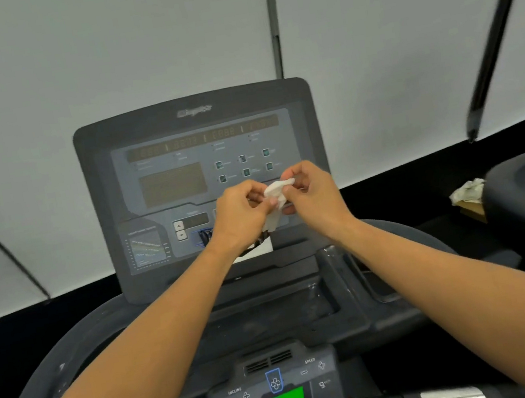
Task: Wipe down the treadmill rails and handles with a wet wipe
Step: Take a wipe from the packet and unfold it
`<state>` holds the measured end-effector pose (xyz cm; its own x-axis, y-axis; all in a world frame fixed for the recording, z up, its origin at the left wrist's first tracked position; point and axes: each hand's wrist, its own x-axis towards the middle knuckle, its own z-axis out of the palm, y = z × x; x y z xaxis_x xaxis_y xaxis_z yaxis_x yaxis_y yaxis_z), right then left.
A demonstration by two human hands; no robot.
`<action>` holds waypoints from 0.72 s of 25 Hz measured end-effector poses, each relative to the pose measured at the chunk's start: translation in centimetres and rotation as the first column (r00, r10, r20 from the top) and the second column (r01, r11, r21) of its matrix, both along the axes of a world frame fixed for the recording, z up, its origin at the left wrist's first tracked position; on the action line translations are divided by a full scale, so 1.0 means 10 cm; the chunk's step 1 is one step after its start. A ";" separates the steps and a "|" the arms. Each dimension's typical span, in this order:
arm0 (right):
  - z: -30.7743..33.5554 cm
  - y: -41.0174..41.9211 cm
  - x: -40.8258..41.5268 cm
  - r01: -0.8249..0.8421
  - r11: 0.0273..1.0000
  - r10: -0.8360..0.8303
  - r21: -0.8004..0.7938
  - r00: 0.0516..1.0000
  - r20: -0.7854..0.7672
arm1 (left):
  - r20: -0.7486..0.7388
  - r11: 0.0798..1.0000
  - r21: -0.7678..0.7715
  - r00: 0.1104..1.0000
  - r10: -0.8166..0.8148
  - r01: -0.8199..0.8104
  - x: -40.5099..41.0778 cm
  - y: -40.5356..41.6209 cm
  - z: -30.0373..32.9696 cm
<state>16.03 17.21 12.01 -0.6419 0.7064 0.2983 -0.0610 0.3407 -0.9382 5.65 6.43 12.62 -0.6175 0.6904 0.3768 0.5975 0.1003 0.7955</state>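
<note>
Both our hands, left point(241, 209) and right point(308, 191), pinch the wipe point(275, 196) with curled fingers before the console point(136, 191), apparently to unfold it.

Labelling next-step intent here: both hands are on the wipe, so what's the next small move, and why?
Probably finish pulling the crumpled white wet wipe open. The left hand and right hand both pinch it in front of the dark treadmill console, still bunched and touching no rail or handle; a flat wipe likely cleans better.

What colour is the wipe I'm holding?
White: the wipe pinched between left hand and right hand, head view.
</note>
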 end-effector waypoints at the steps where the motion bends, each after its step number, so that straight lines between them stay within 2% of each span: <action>1: 0.03 -0.06 0.10 -0.004 1.000 0.004 -0.007 1.000 0.005 | 0.046 0.999 0.011 0.998 -0.037 0.036 0.05 0.00 0.00; 4: 0.10 -0.20 0.50 0.075 0.996 -0.078 0.041 0.995 0.067 | 0.254 0.972 0.022 0.939 -0.230 0.232 0.26 -0.02 0.06; 6: 0.14 -0.28 0.81 0.127 0.992 -0.127 -0.005 0.989 0.070 | 0.314 0.944 0.019 0.894 -0.318 0.329 0.42 0.00 0.10; 10: 0.27 -0.47 1.54 0.220 0.970 -0.214 -0.106 0.974 0.070 | 0.336 0.888 0.018 0.834 -0.438 0.459 0.97 0.14 0.19; 13: 0.37 -0.59 2.22 0.377 0.914 -0.372 -0.148 0.926 0.057 | 0.298 0.819 0.005 0.781 -0.549 0.574 1.58 0.27 0.25; 15: 0.41 -0.66 2.71 0.442 0.857 -0.456 -0.265 0.890 0.007 | 0.265 0.737 0.005 0.710 -0.652 0.676 2.04 0.31 0.27; 18: 0.40 -0.85 3.42 0.440 0.812 -0.493 -0.384 0.869 -0.048 | 0.226 0.571 0.006 0.555 -0.800 0.821 2.75 0.33 0.27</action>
<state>50.25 8.69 15.97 -0.1787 0.9833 0.0348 -0.1171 0.0138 -0.9930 33.20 9.72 15.27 0.1730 0.9572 0.2319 0.3073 -0.2761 0.9107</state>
